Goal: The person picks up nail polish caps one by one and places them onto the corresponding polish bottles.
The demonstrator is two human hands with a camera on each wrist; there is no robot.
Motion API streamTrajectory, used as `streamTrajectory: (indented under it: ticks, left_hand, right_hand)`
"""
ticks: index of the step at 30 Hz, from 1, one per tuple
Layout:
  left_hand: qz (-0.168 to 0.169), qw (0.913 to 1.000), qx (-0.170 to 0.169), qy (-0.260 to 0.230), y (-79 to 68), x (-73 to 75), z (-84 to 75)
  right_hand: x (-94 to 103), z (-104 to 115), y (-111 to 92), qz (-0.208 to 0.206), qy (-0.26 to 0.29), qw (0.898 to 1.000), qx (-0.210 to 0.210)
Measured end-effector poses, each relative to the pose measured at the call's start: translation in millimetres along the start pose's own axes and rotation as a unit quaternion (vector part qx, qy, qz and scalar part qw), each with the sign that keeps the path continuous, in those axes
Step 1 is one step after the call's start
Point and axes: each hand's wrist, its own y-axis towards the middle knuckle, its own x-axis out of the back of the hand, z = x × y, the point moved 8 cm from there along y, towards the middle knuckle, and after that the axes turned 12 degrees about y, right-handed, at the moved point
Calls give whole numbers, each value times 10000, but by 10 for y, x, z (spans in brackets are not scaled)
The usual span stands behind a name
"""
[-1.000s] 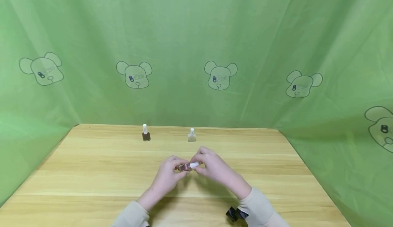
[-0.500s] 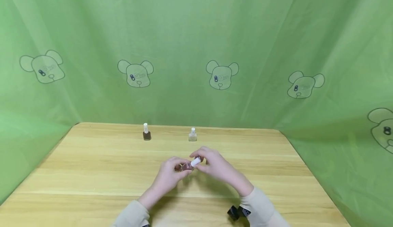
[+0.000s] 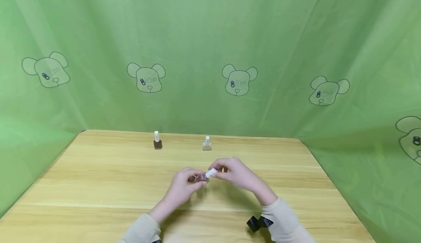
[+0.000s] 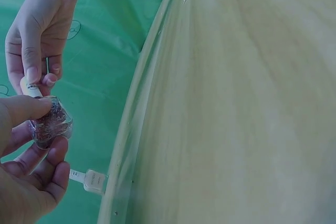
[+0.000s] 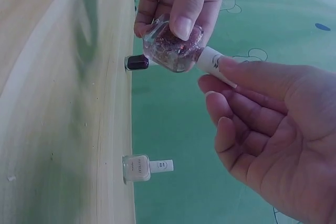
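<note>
A nail polish bottle [image 3: 202, 178] with glittery reddish-brown polish is held above the table, tilted, its white cap [image 3: 211, 173] pointing up and right. My left hand [image 3: 180, 186] grips the glass body between thumb and fingers. At the cap, the thumb and index finger of my right hand [image 3: 235, 173] pinch it, the other fingers loosely curled, as the right wrist view shows. The cap sits at the bottle's neck; whether it is screwed tight I cannot tell. Behind the hands stand a dark nail polish bottle [image 3: 158, 144] and a clear, pale one [image 3: 207, 146], both upright with white caps.
The wooden table [image 3: 98, 184] reaches back to a green curtain [image 3: 190, 34] printed with bear heads, which also closes in both sides. A black wrist-worn device [image 3: 258, 223] hangs at the right sleeve, just over the tabletop.
My right hand has shifted slightly right, and the cap now tilts upward more than before. My left hand keeps its grip on the bottle. Both standing bottles stay where they were.
</note>
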Motion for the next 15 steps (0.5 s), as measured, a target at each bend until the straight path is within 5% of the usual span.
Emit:
streamTrajectory:
  ticks: [15]
  left_hand:
    - [-70, 9999, -90, 47, -10, -15, -34]
  right_hand:
    - [-8, -69, 33, -670, -391, 9968, -179]
